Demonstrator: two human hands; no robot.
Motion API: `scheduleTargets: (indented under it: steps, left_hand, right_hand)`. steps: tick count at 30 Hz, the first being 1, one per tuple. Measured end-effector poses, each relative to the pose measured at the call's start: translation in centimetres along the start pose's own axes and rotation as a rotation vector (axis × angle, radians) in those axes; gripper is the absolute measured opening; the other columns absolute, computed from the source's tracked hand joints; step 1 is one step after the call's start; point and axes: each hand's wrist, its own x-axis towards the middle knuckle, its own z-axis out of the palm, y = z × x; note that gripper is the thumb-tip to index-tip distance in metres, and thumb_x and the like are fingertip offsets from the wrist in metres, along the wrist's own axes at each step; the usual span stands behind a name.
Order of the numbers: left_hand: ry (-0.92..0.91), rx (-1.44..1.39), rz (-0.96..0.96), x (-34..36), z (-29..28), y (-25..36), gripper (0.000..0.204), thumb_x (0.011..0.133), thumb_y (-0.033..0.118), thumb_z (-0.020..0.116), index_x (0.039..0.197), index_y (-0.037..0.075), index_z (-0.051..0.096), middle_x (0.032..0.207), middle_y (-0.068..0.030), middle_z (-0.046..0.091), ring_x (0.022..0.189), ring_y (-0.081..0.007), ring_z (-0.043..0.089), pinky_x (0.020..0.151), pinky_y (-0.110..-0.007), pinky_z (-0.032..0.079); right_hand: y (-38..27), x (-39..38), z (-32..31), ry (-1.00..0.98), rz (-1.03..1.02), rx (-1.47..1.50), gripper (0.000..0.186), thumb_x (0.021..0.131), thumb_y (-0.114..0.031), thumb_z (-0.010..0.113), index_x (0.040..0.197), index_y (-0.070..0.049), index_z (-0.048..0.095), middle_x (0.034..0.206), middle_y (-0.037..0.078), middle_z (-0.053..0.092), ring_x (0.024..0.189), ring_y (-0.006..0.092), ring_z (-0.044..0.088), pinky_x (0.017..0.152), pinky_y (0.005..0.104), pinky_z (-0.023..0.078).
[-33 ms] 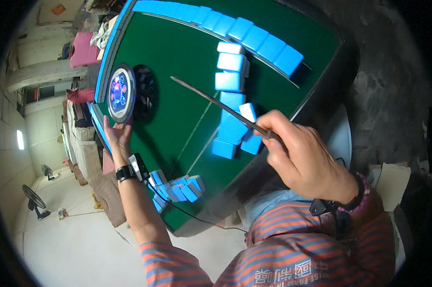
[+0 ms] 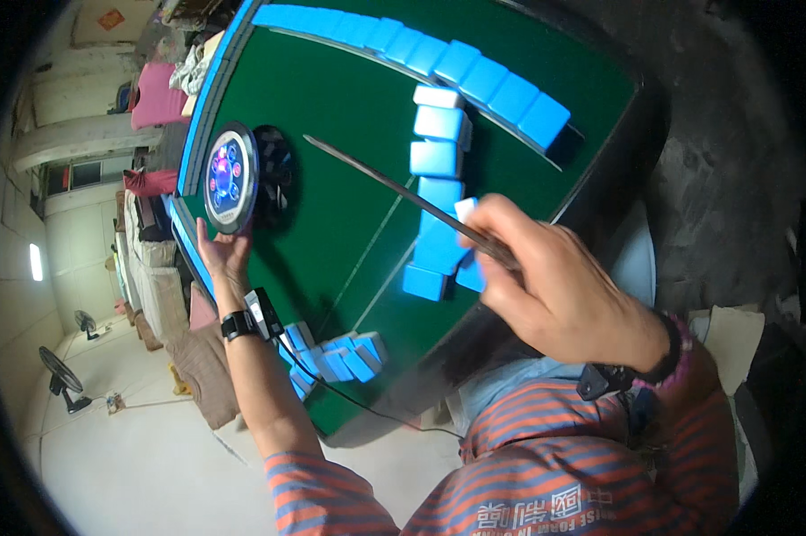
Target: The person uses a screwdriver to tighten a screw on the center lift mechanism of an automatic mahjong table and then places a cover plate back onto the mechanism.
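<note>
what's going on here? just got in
A person is at a green mahjong table. The right hand holds a long thin rod, pointed across the felt beside a column of blue tiles. The left hand touches the raised round control panel at the table's centre. A loose tile cluster lies near the left wrist.

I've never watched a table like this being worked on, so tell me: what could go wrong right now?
The right hand holds a long thin rod right above the line of blue tiles; a slip might knock them out of line. The left hand props up the round control panel, which could drop back if released. The loose tiles lie near the table's edge and might slide off.
</note>
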Motion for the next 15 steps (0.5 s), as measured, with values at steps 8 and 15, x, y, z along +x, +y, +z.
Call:
scheduleTargets:
  steps: [8, 15]
  left_hand:
    - [-0.122, -0.102, 0.074, 1.4, -3.7, -0.3, 0.052, 0.096, 0.039, 0.055, 0.134, 0.002, 0.053, 0.134, -0.0148, 0.058, 0.121, -0.0315, 0.056, 0.105, -0.05, 0.044]
    - [-0.313, -0.104, -0.125, 3.1, 0.3, -5.5, 0.051, 0.098, 0.037, 0.052, 0.136, 0.004, 0.051, 0.133, -0.0137, 0.06, 0.117, -0.0297, 0.061, 0.1, -0.048, 0.05]
  right_hand:
    - [-2.2, 23.9, 13.3, 0.1, 0.036, -0.107, 0.041, 0.076, -0.037, 0.073, 0.079, 0.003, 0.072, 0.08, 0.026, 0.068, 0.074, 0.0396, 0.068, 0.069, 0.0445, 0.055]
    - [4.9, 29.5, 17.6, 0.304, 0.112, -0.033, 0.04, 0.083, -0.029, 0.073, 0.103, 0.004, 0.063, 0.085, 0.022, 0.068, 0.075, 0.0342, 0.07, 0.069, 0.0426, 0.057]
